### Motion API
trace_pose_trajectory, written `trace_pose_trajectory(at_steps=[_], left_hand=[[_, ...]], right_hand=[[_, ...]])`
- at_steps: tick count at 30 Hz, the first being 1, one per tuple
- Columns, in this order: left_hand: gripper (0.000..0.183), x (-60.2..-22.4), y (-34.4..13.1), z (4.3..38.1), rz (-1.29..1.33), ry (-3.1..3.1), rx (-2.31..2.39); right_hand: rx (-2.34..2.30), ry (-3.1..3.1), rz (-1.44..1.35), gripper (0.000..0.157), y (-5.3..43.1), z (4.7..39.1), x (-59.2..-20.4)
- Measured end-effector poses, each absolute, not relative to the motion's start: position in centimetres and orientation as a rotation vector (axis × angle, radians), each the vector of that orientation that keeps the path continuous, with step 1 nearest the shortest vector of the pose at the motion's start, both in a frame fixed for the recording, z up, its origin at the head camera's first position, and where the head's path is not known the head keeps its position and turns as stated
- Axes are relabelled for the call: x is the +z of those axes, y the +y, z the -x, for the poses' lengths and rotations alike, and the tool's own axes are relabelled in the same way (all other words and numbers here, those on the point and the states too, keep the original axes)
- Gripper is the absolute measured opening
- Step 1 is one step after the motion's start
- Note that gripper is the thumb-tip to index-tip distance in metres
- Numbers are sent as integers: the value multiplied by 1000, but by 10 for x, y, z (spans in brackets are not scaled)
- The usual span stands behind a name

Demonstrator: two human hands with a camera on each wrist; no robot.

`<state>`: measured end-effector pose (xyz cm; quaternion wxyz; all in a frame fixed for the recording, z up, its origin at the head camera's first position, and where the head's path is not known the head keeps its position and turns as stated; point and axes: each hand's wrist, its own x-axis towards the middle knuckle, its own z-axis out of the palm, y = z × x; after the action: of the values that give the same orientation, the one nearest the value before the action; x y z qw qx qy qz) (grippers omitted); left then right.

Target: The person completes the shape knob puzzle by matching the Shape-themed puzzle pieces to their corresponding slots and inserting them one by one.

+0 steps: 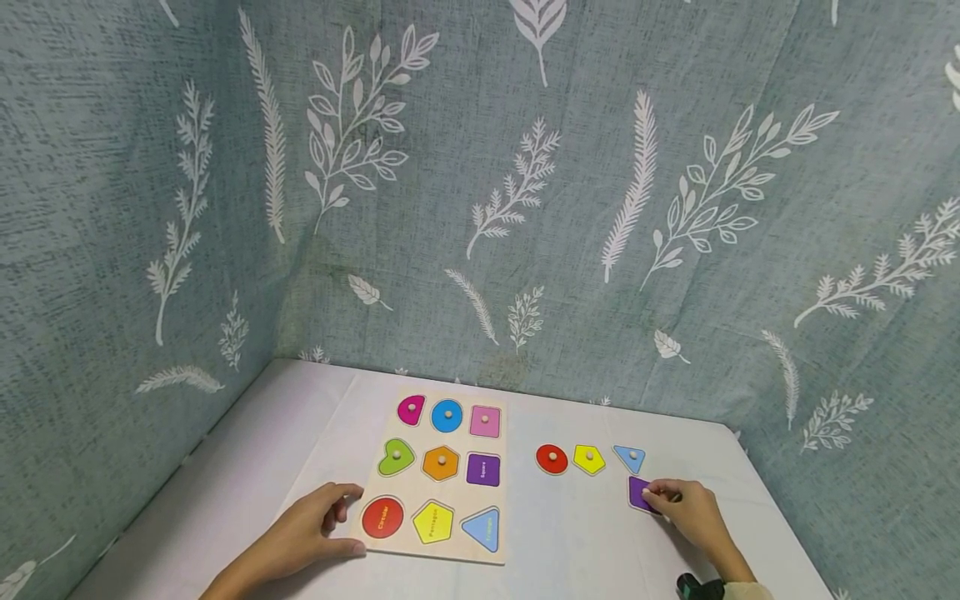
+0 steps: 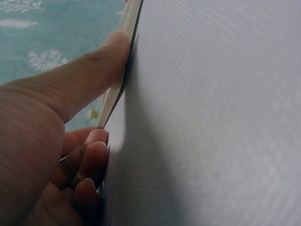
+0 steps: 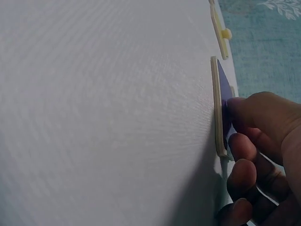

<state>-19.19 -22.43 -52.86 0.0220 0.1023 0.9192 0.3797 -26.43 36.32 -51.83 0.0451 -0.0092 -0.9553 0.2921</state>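
A wooden shape puzzle board (image 1: pixel 431 546) lies on the white table. My left hand (image 1: pixel 300 533) holds its near left corner, the thumb (image 2: pixel 101 61) against the near edge and the fingers curled at the left side. Off to the right, my right hand (image 1: pixel 690 510) pinches a purple square piece (image 1: pixel 637 493) near its middle; the fingers hide its knob. In the right wrist view the purple square piece (image 3: pixel 221 108) sits low over the white cloth. Just beyond it lie a red circle piece (image 1: pixel 547 463), a yellow pentagon piece (image 1: pixel 585 465) and a blue triangle piece (image 1: pixel 628 467), all with knobs.
On the board, knobbed pieces fill the upper slots, among them a green heart (image 1: pixel 393 463) and an orange hexagon (image 1: pixel 438 472). Printed recesses show a purple square (image 1: pixel 483 478), red circle (image 1: pixel 381 528), yellow pentagon and blue triangle. A leaf-patterned curtain (image 1: pixel 450 208) surrounds the table.
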Motion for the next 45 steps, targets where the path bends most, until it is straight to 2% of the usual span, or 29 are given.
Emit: trace_pose_trajectory(at_steps=[13,33,45], left_hand=[[78,-529,-224,192,-298,2848,1171],[78,-530,-227,191,-391,2853,1172],[79,-526,-224,190,-318,2846,1177]], right_hand=[[889,-2878,12,30,354,263,-510],[936,-2865,-94,15,314,268,-509],[1003,-2854,-126,9,295,270,-509]])
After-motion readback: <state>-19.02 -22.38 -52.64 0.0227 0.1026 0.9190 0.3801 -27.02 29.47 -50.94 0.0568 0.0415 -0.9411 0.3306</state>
